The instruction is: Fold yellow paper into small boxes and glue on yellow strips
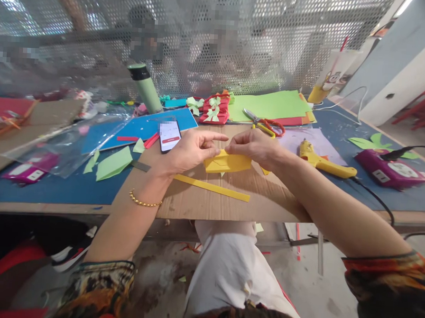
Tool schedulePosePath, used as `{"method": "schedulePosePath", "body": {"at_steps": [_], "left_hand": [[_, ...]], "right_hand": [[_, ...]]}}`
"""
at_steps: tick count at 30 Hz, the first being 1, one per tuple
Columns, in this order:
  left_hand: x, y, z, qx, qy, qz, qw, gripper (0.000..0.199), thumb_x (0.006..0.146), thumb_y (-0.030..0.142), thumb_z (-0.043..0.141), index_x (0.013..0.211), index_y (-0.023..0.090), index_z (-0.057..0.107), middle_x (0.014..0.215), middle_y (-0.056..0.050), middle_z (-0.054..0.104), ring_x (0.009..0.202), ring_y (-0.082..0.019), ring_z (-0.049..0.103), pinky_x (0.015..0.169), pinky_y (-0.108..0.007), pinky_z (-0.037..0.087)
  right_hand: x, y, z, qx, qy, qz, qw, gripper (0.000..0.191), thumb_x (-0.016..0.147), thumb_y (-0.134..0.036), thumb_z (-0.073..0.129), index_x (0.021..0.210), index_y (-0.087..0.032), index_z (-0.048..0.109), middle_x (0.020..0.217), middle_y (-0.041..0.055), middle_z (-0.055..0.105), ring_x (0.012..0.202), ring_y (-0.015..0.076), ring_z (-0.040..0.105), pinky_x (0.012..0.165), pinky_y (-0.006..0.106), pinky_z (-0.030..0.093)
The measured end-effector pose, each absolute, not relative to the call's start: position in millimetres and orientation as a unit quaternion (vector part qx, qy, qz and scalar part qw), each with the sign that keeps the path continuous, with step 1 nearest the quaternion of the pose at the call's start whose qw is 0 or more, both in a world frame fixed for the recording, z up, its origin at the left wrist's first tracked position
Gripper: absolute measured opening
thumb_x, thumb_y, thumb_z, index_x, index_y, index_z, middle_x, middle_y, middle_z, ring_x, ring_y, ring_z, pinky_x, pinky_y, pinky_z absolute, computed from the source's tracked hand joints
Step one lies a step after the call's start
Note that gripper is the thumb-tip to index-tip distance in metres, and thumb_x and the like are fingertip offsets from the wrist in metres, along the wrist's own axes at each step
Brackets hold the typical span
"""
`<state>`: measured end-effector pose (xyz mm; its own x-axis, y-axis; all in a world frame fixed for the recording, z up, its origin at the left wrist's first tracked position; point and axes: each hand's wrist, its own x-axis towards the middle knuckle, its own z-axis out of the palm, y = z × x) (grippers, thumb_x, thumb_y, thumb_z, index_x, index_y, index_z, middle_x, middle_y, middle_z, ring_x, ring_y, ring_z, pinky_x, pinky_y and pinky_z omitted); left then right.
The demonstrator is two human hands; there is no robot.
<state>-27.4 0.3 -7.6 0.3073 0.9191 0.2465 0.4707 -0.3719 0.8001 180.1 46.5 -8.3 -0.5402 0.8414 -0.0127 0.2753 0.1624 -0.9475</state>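
Note:
A folded piece of yellow paper [228,164] is held just above the cardboard sheet, between my two hands. My left hand [191,151] has its thumb at the paper's left end, the index finger stretched out above it and the other fingers hidden. My right hand [256,144] is closed, its fingertips pinched at the paper's upper edge. Below them a yellow strip [213,187] lies on the cardboard [203,207]. Scissors [264,123] with orange and yellow handles lie beyond my right hand.
A yellow glue gun [322,165] with a cord lies to the right, near a purple box [390,168]. A phone [170,135], a green bottle [145,87] and green paper pieces [114,163] are to the left. Green sheets [272,105], red folded paper [215,109] and a drink cup [327,77] stand behind.

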Motion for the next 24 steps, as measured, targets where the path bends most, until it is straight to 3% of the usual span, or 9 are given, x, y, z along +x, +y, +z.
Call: {"method": "schedulePosePath", "body": {"at_steps": [4, 8, 11, 18, 24], "left_hand": [[-28, 1, -9, 0.739, 0.469, 0.373, 0.308, 0.05, 0.087, 0.02, 0.067, 0.134, 0.008, 0.08, 0.06, 0.008, 0.04, 0.058, -0.01, 0.033, 0.056, -0.025, 0.029], [-31, -2, -6, 0.738, 0.476, 0.393, 0.273, 0.052, 0.087, 0.022, 0.068, 0.137, 0.009, 0.079, 0.062, 0.006, 0.046, 0.06, -0.01, 0.038, 0.058, -0.026, 0.034], [-32, -3, -4, 0.746, 0.479, 0.394, 0.243, 0.052, 0.088, 0.024, 0.068, 0.137, 0.01, 0.079, 0.062, 0.005, 0.05, 0.061, -0.011, 0.042, 0.059, -0.026, 0.038], [-32, -6, -3, 0.751, 0.488, 0.372, 0.245, 0.056, 0.089, 0.028, 0.067, 0.14, 0.008, 0.077, 0.064, 0.004, 0.055, 0.062, -0.012, 0.047, 0.061, -0.026, 0.044], [-33, -5, -3, 0.742, 0.478, 0.382, 0.275, 0.058, 0.087, 0.028, 0.071, 0.141, 0.009, 0.077, 0.066, 0.003, 0.055, 0.063, -0.011, 0.047, 0.061, -0.026, 0.043]], "right_hand": [[183, 44, -5, -0.378, -0.723, 0.499, 0.291, 0.036, 0.086, -0.019, 0.074, 0.055, -0.019, 0.055, 0.055, -0.0053, 0.045, 0.051, 0.0066, 0.036, 0.051, 0.027, 0.025], [197, 56, -1, -0.355, -0.71, 0.53, 0.298, 0.037, 0.099, -0.038, 0.074, 0.067, -0.018, 0.072, 0.074, 0.0058, 0.07, 0.065, 0.0132, 0.059, 0.062, 0.028, 0.045], [208, 66, 0, -0.367, -0.71, 0.532, 0.279, 0.042, 0.1, -0.052, 0.074, 0.075, -0.019, 0.081, 0.083, 0.0113, 0.078, 0.075, 0.018, 0.068, 0.071, 0.032, 0.054], [209, 67, -2, -0.344, -0.75, 0.509, 0.245, 0.038, 0.076, -0.048, 0.091, 0.059, -0.02, 0.071, 0.062, 0.0011, 0.062, 0.064, 0.0133, 0.056, 0.063, 0.03, 0.048], [205, 65, -2, -0.364, -0.749, 0.482, 0.271, 0.039, 0.074, -0.046, 0.092, 0.059, -0.019, 0.067, 0.062, -0.0031, 0.057, 0.061, 0.0098, 0.046, 0.063, 0.032, 0.038]]}}
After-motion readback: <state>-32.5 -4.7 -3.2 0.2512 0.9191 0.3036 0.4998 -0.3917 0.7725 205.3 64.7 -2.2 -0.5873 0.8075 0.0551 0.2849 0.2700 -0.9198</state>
